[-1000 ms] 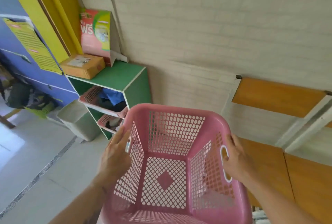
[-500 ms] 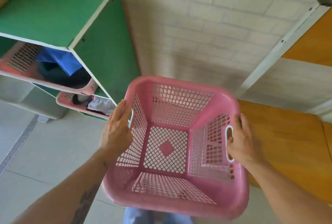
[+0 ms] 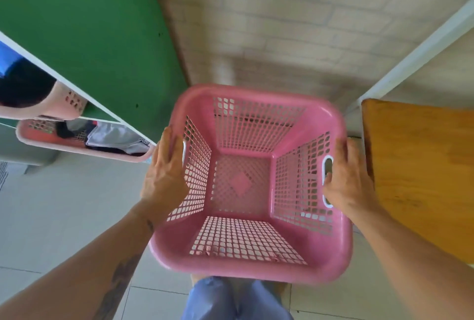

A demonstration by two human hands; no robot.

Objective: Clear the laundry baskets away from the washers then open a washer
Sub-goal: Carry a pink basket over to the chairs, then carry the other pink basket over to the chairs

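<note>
Both hands, left hand (image 3: 164, 178) and right hand (image 3: 345, 178), grip an empty pink perforated plastic laundry basket (image 3: 246, 265) by its side handles, fingers wrapped around them, between a green wooden shelf unit (image 3: 97, 37) and an orange wooden panel (image 3: 423, 170).

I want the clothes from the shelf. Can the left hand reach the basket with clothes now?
Probably not yet: the left hand is busy holding the empty pink basket. The basket with clothes sits close and unblocked.
</note>
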